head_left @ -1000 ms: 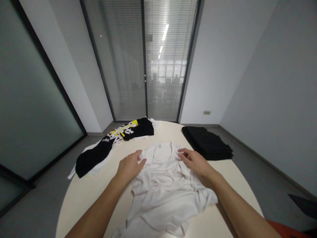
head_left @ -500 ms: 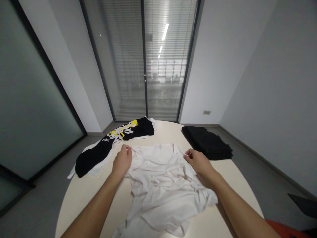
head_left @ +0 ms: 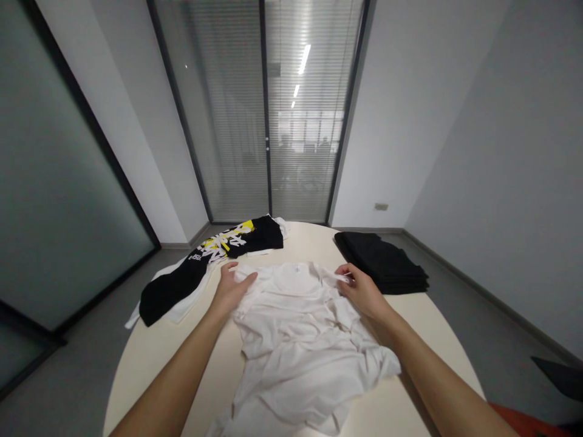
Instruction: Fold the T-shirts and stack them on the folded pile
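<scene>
Spanning a white shirt, left hand splayed (thumb apart) at one side, right hand pinching the other.

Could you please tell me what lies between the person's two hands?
In the head view, the neckline end of the white shirt lies between the left hand and right hand.

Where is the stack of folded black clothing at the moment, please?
In the head view, the stack of folded black clothing sits toward the far right of the pale table, just beyond the right hand.
</scene>
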`<action>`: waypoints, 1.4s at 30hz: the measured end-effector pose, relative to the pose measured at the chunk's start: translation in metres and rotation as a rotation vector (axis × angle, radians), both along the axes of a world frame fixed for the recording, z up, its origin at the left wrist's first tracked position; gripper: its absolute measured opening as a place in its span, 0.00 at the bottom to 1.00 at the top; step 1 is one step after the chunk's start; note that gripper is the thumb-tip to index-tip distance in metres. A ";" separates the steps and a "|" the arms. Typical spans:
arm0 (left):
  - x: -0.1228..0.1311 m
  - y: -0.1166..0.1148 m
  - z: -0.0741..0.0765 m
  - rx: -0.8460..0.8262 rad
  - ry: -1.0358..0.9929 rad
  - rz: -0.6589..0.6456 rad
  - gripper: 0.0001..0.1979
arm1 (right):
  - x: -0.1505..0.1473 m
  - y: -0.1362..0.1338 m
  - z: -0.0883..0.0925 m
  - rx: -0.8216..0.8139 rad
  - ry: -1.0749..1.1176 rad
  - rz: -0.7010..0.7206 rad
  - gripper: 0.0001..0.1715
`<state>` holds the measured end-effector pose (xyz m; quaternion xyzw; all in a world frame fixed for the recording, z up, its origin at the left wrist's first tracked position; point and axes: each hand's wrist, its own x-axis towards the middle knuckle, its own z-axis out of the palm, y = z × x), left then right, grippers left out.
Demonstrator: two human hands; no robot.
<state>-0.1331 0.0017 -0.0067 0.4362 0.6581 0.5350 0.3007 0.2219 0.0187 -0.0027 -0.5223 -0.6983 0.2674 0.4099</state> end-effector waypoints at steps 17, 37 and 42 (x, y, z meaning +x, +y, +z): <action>-0.003 -0.011 0.023 0.081 0.435 -0.090 0.13 | 0.013 -0.004 0.018 0.049 -0.426 -0.189 0.16; 0.037 -0.040 0.032 0.160 1.023 -0.225 0.10 | -0.010 -0.010 0.016 0.085 -0.152 0.124 0.10; 0.071 -0.058 0.026 0.272 0.644 -0.559 0.16 | -0.022 -0.021 0.024 0.089 -0.109 0.217 0.08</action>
